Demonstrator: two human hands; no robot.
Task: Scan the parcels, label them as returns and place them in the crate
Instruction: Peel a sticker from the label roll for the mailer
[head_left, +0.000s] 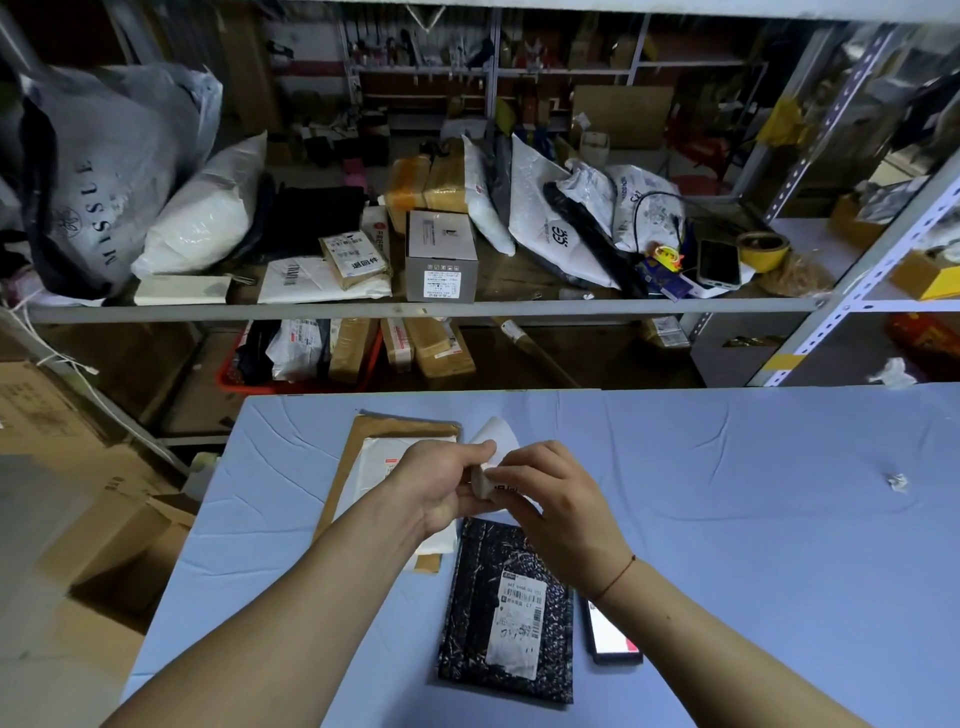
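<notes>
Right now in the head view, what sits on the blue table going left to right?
Brown envelope parcel → black speckled mailer → phone → crumpled paper scrap. The hands and the label roll they hold hang over the first two, so they are left out.

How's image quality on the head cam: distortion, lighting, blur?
Head view: strong wide-angle bowing, the shelf rail curves; the blue table is evenly lit with soft shadows only; the back shelves are dim and soft; both hands, left hand and right hand, are sharp, as is the black parcel with its label.
</notes>
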